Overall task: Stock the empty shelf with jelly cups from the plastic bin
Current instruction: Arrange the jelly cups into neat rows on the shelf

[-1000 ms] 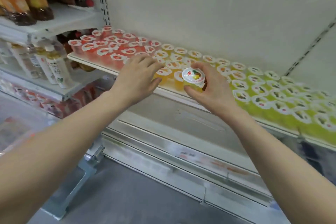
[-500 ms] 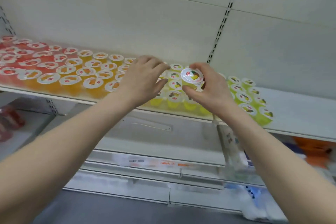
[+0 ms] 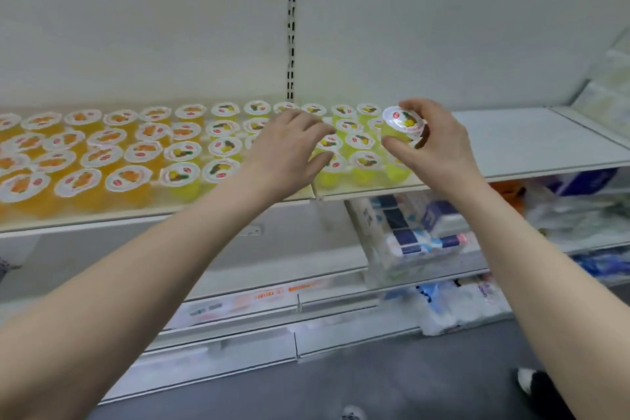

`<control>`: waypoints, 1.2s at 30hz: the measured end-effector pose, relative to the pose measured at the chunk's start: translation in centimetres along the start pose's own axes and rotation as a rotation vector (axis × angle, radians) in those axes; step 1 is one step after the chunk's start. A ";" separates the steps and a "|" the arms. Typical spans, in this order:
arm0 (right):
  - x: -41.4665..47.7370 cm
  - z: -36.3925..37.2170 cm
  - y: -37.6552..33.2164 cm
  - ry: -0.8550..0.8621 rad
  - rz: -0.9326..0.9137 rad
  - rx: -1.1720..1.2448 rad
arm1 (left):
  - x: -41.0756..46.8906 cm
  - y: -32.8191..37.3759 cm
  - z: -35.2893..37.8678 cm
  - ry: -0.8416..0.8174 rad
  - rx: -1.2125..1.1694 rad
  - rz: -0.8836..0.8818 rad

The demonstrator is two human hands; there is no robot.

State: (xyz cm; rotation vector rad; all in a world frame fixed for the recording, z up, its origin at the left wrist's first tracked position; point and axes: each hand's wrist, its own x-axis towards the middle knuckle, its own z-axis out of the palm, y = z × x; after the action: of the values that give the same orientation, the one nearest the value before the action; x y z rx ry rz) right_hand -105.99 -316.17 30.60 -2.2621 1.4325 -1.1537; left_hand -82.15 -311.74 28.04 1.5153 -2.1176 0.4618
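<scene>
My right hand (image 3: pixel 439 153) grips a yellow jelly cup (image 3: pixel 402 128) with a white fruit-printed lid, tilted, just above the right end of the rows on the white shelf (image 3: pixel 531 143). My left hand (image 3: pixel 289 150) hovers over the yellow-green jelly cups (image 3: pixel 361 160) with its fingers loosely bent and nothing in it. Orange jelly cups (image 3: pixel 85 160) fill the left part of the shelf in several rows. The plastic bin is out of view.
The shelf is bare to the right of the cups. A slotted upright (image 3: pixel 290 27) runs down the back panel. Below sit packaged goods (image 3: pixel 416 232) and white bags (image 3: pixel 456 303). A shoe (image 3: pixel 535 385) shows on the grey floor at the bottom right.
The view has swung right along the shelf, past the red and orange cups. Both hands moved with it, the right one carrying the cup to the end of the yellow rows.
</scene>
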 end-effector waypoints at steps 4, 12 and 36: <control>0.8 -3.2 4.8 -0.014 0.039 -0.040 | 2.7 3.7 2.9 -0.016 -0.004 0.049; 2.4 -4.3 12.7 -0.318 0.032 -0.075 | 6.1 8.6 8.2 -0.049 0.036 0.031; 5.6 -1.3 18.3 -0.484 -0.095 0.057 | 7.0 10.7 12.0 -0.011 0.199 -0.114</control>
State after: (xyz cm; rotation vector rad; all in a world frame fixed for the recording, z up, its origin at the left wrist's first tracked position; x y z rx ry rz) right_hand -117.86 -329.71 24.05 -2.3706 1.0974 -0.5931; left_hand -96.40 -320.14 22.26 1.7419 -2.0301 0.6401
